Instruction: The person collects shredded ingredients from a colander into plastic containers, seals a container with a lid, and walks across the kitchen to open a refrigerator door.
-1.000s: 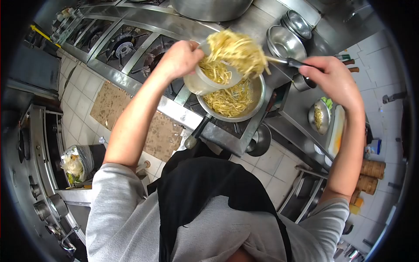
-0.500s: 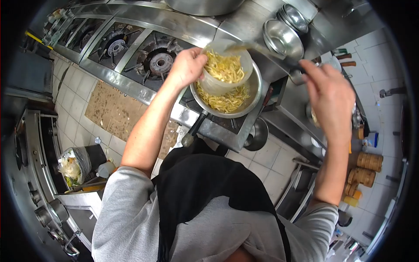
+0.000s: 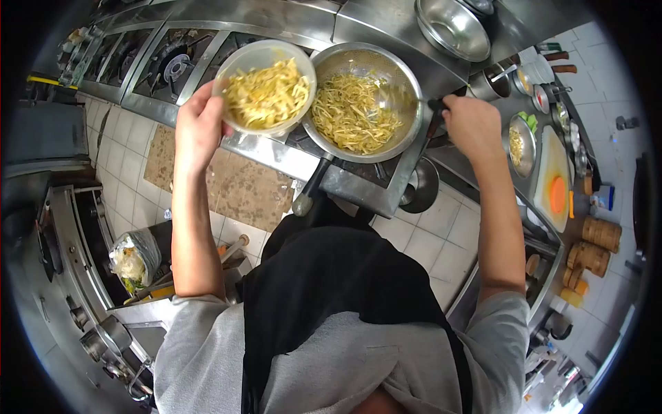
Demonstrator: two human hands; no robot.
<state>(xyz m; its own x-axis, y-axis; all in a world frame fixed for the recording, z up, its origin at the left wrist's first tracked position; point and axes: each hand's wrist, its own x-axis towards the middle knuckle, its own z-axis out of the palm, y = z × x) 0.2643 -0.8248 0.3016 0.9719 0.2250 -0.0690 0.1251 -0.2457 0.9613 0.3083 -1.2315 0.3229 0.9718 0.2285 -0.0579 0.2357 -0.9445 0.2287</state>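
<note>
My left hand (image 3: pixel 198 124) is closed on the rim of a translucent plastic bowl (image 3: pixel 222 77), which is tilted and full of pale yellow strips of food (image 3: pixel 269 95). The bowl is held just left of a wide metal frying pan (image 3: pixel 407 69), level with its rim. More of the same strips (image 3: pixel 352 114) lie in the pan. My right hand (image 3: pixel 474 125), right of the pan, grips the dark handle of a metal spoon (image 3: pixel 396 99). The spoon's head is blurred by motion over the right side of the strips.
The pan's black handle (image 3: pixel 316 185) points toward my apron. Gas burners (image 3: pixel 176 67) run off to the left. Metal bowls (image 3: pixel 455 31) stand at the back right. On the right counter are a small bowl of food (image 3: pixel 520 148) and a cutting board (image 3: pixel 552 172) with an orange piece.
The bowl in my left hand has moved left, away from above the pan. My right hand has come left and lower, bringing the spoon into the pan. The view has shifted slightly.
</note>
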